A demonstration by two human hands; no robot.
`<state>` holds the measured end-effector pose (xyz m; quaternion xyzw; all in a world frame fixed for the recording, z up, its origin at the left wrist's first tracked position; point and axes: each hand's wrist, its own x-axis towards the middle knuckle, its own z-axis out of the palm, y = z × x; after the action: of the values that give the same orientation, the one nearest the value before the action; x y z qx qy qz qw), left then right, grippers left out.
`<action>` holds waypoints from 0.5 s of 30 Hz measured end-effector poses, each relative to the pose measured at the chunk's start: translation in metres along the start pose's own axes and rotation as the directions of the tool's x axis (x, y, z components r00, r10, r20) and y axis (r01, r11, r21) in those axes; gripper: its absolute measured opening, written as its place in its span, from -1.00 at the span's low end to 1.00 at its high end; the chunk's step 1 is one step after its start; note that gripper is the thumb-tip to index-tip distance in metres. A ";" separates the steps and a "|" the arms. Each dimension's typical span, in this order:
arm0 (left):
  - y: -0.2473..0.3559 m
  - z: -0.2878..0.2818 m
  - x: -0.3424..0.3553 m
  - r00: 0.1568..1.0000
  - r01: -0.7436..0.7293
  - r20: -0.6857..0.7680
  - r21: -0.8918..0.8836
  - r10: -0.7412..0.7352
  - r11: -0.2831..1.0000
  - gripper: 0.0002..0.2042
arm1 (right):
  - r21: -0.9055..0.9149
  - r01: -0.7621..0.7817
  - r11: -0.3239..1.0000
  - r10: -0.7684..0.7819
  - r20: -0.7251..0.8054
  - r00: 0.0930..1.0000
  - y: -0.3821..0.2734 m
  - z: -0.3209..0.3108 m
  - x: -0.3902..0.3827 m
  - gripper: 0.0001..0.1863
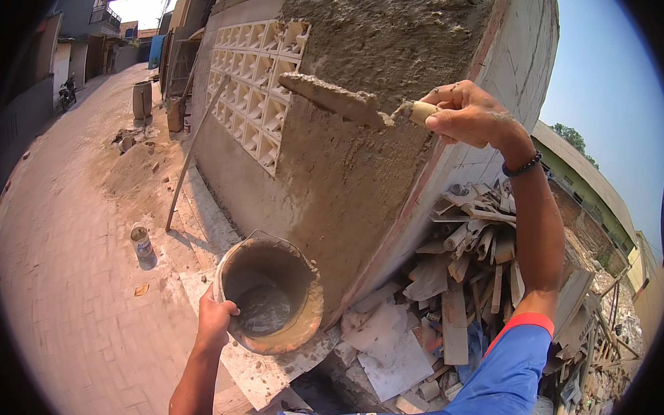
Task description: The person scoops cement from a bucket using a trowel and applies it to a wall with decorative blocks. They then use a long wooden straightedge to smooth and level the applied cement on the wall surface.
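Observation:
My right hand (465, 115) is closed on the pale wooden handle of a mortar-coated trowel (334, 98), raised against the roughly plastered wall (354, 194). The long blade points left, toward the white ventilation-block grid (250, 84), with wet mortar along it; whether it touches the wall I cannot tell. My left hand (219, 310) grips the left rim of a mortar-caked bucket (243, 277), held low before the wall’s base. Inside the bucket is wet grey mix. A wire handle arches over its far side.
A wooden pole (188, 169) leans at the wall. A small can (141, 241) stands on the paved lane (74, 272); farther back are a sand pile (132, 171), a drum (142, 102) and a motorbike (67, 92). Scrap boards and rubble (456, 321) lie heaped right of the bucket.

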<state>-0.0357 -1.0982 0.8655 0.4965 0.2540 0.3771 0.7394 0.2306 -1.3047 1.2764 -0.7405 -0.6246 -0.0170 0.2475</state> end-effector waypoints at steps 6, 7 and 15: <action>-0.027 0.015 -0.012 0.995 0.049 -0.092 0.044 -0.045 0.998 -0.37 | -0.245 -0.280 0.928 0.175 -0.377 0.910 0.098 -0.126 0.033 -0.55; -0.032 0.011 -0.015 0.992 0.047 -0.116 0.040 -0.042 0.998 -0.37 | -0.234 -0.315 0.920 0.147 -0.540 0.829 0.113 -0.143 0.031 -0.54; -0.073 0.029 -0.010 0.984 0.149 -0.110 0.065 -0.141 0.987 -0.35 | -0.251 -0.402 0.881 0.247 -0.481 0.841 0.123 -0.090 -0.044 -0.53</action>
<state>0.0031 -1.1381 0.8090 0.4829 0.3419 0.3384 0.7318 0.3617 -1.3924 1.2980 -0.8452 -0.4040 -0.2474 0.2476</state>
